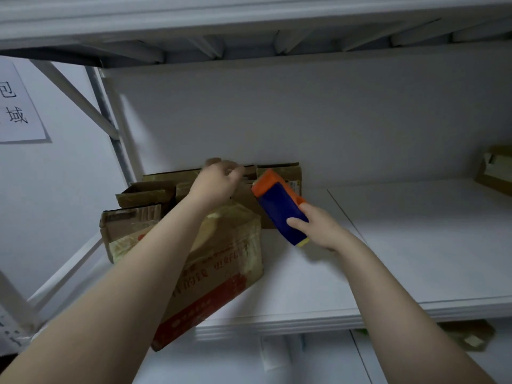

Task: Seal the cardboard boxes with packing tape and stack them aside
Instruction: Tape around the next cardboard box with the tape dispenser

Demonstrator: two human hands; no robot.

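Behind the big printed box (pixel 221 259) on the shelf (pixel 388 245), the back carton (pixel 279 169) stands against the wall, its long axis running left to right. The left hand (pixel 216 181) is the nearer one. It reaches over the printed box with fingers curled on that carton's top edge, apparently pinching it, though blur hides the exact hold. Just right of the printed box, the right hand (pixel 318 228) grips a blue-and-orange tape dispenser (pixel 279 206), its orange end tilted up toward the back carton.

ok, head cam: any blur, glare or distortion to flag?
Head view: fingertips of the left hand motion-blurred; soft shadow under the right hand and its blue-orange object; mild sheen on the taped box; upper shelf beam bows, wide-lens distortion; whole frame slightly soft.
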